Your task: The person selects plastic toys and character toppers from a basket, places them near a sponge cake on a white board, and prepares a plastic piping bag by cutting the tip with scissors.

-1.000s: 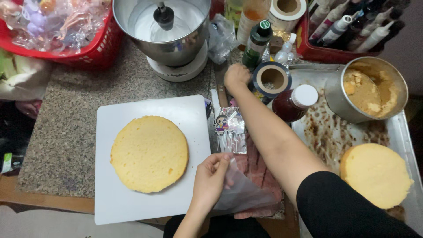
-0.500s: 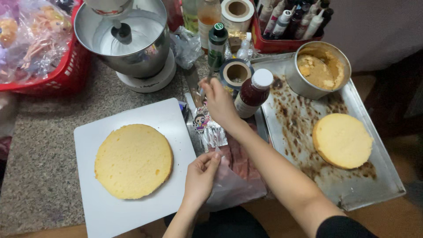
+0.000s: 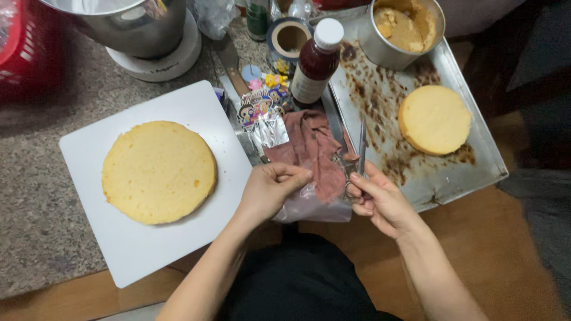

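A bag and scissors held over the surface edge.

The left hand [image 3: 270, 190] is curled, its fingers pinched on the top of a clear plastic bag [image 3: 315, 205] with a reddish-brown filling. Just right of it, the right hand [image 3: 377, 199] is closed through the handles of scissors [image 3: 361, 151], blades pointing away. The bag's lower edge is hidden behind both hands; the scissor loops are hard to make out.
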